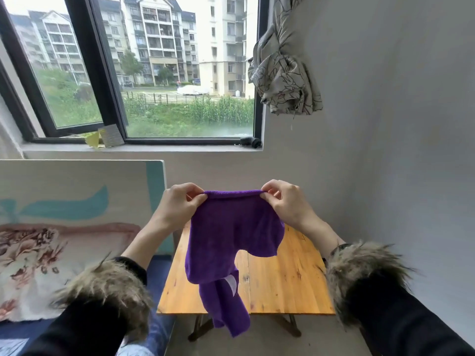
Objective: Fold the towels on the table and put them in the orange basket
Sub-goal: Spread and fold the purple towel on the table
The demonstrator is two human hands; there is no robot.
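Small wooden table (282,286) – orange-toned planks, crossed legs on a grey floor (270,340). Top partly hidden by hanging cloth – nothing seen lying on the visible part. Bed (159,278) just left.

black sleeves (401,319), shaggy brown-grey fur cuffs (359,273), forearms bare beyond the cuffs

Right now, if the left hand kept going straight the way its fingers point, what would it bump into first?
Its fingers point across the purple towel's top edge, so the left hand would probably meet the right hand pinching the other corner first, though depth is hard to judge.
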